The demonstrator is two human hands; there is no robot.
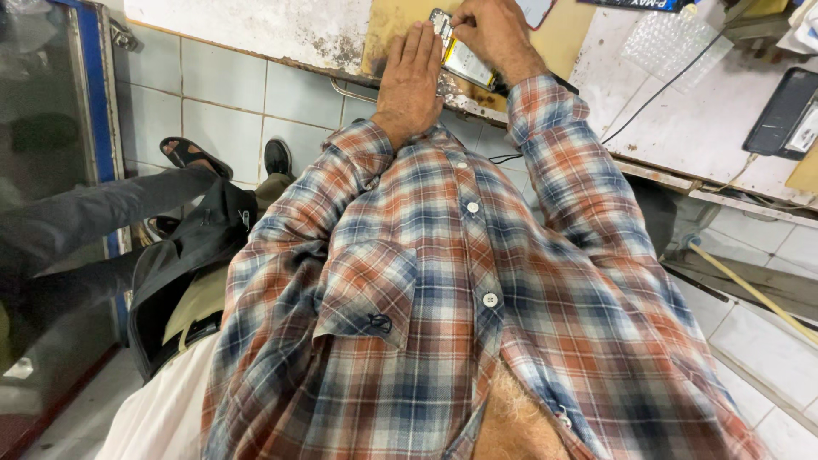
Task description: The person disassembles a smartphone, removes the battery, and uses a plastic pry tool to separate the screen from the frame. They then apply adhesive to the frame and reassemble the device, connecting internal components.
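Looking down past our plaid flannel shirt, we have both hands at the near edge of the worn white workbench, on a yellowish wooden work board. On that board lies the opened slim smartphone with its back off and a yellow battery showing, slanted, its upper end toward the far side of the board.

Our left hand lies flat and fully open, fingers together, palm down beside the phone, its fingertips touching the phone's left edge and pinning it. Our right hand is curled over the phone's upper end, fingers bunched as if pinching or pressing something small; whether it holds a tool or a part we cannot tell, since the fingers hide it.

We judge this to be fine work on the phone's upper internals, with the body steadied. Any next move there seems to call for a firm left hand and small, careful fingertip pressure.

Farther right on the bench lie a dark phone with a cable and a clear bubble-wrap sheet.
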